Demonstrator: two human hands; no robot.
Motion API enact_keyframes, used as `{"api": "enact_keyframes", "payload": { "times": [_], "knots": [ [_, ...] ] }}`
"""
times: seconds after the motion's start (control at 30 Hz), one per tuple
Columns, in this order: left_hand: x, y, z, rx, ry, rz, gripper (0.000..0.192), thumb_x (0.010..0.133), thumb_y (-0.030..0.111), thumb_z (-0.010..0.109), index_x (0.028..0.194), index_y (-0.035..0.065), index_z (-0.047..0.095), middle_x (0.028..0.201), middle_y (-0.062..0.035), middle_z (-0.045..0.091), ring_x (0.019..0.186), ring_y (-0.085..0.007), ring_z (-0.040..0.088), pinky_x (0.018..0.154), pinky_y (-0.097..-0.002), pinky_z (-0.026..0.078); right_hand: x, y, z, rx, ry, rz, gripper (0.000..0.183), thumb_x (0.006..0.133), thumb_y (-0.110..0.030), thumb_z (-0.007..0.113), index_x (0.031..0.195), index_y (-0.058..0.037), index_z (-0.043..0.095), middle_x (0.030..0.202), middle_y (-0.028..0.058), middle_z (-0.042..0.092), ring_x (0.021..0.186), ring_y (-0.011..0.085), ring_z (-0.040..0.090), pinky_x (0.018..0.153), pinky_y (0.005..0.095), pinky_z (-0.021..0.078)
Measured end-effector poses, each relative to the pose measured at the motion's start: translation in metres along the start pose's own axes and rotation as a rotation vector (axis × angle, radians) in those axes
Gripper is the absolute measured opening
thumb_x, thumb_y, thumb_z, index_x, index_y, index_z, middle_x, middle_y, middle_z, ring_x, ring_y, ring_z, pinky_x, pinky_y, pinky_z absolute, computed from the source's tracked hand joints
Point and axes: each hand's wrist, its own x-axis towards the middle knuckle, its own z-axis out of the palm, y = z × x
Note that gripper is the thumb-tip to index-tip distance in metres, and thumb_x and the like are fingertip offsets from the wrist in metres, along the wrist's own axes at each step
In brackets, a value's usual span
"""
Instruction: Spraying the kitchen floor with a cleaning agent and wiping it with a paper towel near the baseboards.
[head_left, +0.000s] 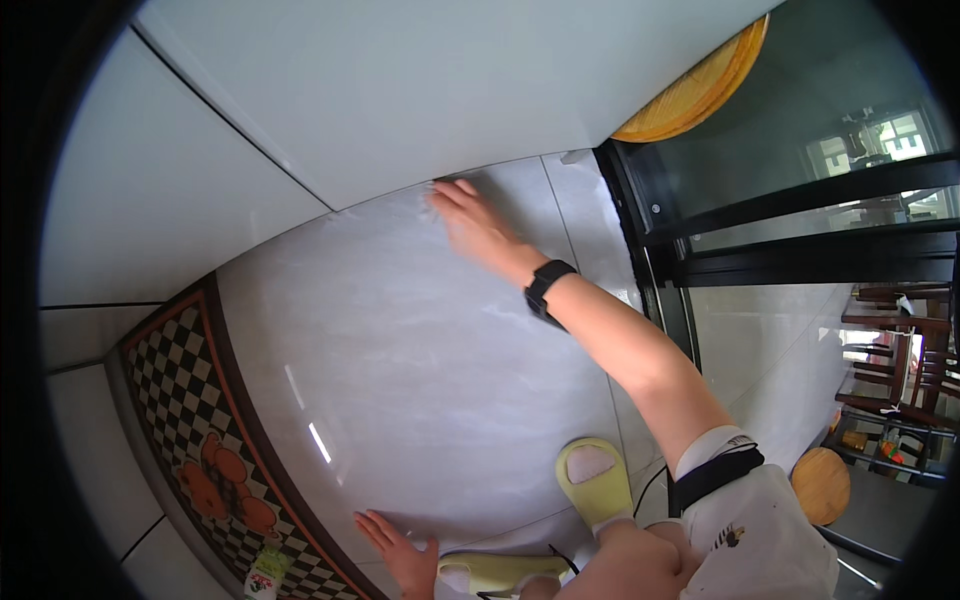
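Observation:
My right hand (472, 229), with a black band on its wrist, reaches forward to the lower edge of the white cabinet (390, 82). Its fingertips are low by the grey tiled floor (420, 337). Something pale shows faintly beside the fingers, but blur hides whether they grip it. My left hand (405, 555) is near the bottom of the view, holding nothing, with the thumb spread from the fingers. To its right is one of my yellow-green slippers (502, 571); the other slipper (594, 480) stands farther forward on the tiles.
A checkered floor mat (176, 367) runs along the left, with a green-and-white packet (266, 574) on it. A black-framed glass sliding door (780, 210) stands at right, near a round wooden board (697, 86). Beyond are wooden chairs (900, 345) and a round wooden stool top (821, 486).

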Motion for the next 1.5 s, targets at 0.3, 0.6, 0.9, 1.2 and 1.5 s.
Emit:
{"api": "enact_keyframes", "payload": {
  "times": [0.3, 0.6, 0.9, 1.2, 1.5],
  "knots": [
    [0.000, 0.005, -0.019, -0.040, -0.071, 0.009, 0.113, 0.062, 0.008, 0.076, 0.150, 0.0029, 0.004, 0.155, -0.0236, 0.003, 0.143, -0.0427, 0.006, 0.111, -0.0441, 0.029, -0.001, 0.077, -0.054, -0.520, -0.119, 0.485, 0.026, 0.076, -0.002, 0.060, 0.098, 0.0110, 0.060, 0.110, 0.0254, 0.056, 0.112, 0.0384, 0.049, 0.091, 0.0398, 0.0463],
    [0.003, 0.007, -0.021, 0.083, -0.072, 0.086, 0.103, 0.078, 0.030, 0.073, 0.148, -0.0007, 0.004, 0.150, -0.0334, 0.005, 0.139, -0.0494, 0.009, 0.107, -0.0542, 0.032, -0.006, 0.079, -0.047, -0.282, 0.071, 0.533, 0.036, 0.077, -0.005, 0.060, 0.108, 0.0110, 0.055, 0.117, 0.0267, 0.052, 0.114, 0.0393, 0.048, 0.099, 0.0423, 0.0420],
    [0.000, 0.000, -0.003, 0.127, 0.055, 0.140, 0.097, 0.077, 0.033, 0.074, 0.146, -0.0002, 0.014, 0.147, -0.0332, 0.011, 0.135, -0.0510, 0.016, 0.102, -0.0577, 0.035, -0.003, 0.053, -0.033, 0.304, -0.009, 0.581, 0.030, 0.076, 0.000, 0.057, 0.106, -0.0017, 0.060, 0.113, 0.0181, 0.058, 0.103, 0.0353, 0.057, 0.089, 0.0412, 0.0480],
    [-0.001, -0.010, -0.010, 0.028, -0.059, 0.030, 0.117, 0.060, 0.010, 0.079, 0.150, 0.0033, 0.004, 0.154, -0.0256, 0.005, 0.142, -0.0445, 0.008, 0.111, -0.0452, 0.028, -0.016, -0.122, 0.039, 0.481, -0.270, 0.051, 0.021, 0.081, -0.004, 0.054, 0.102, -0.0007, 0.058, 0.116, 0.0146, 0.054, 0.107, 0.0342, 0.053, 0.089, 0.0417, 0.0466],
    [0.003, 0.006, -0.011, -0.011, -0.040, 0.004, 0.114, 0.063, 0.015, 0.078, 0.150, 0.0029, 0.005, 0.153, -0.0267, 0.006, 0.141, -0.0452, 0.009, 0.110, -0.0453, 0.029, -0.054, 0.018, -0.053, 0.087, 0.055, 0.438, 0.027, 0.091, -0.001, 0.045, 0.118, 0.0022, 0.050, 0.120, 0.0195, 0.049, 0.112, 0.0371, 0.049, 0.093, 0.0407, 0.0424]
  ]
}}
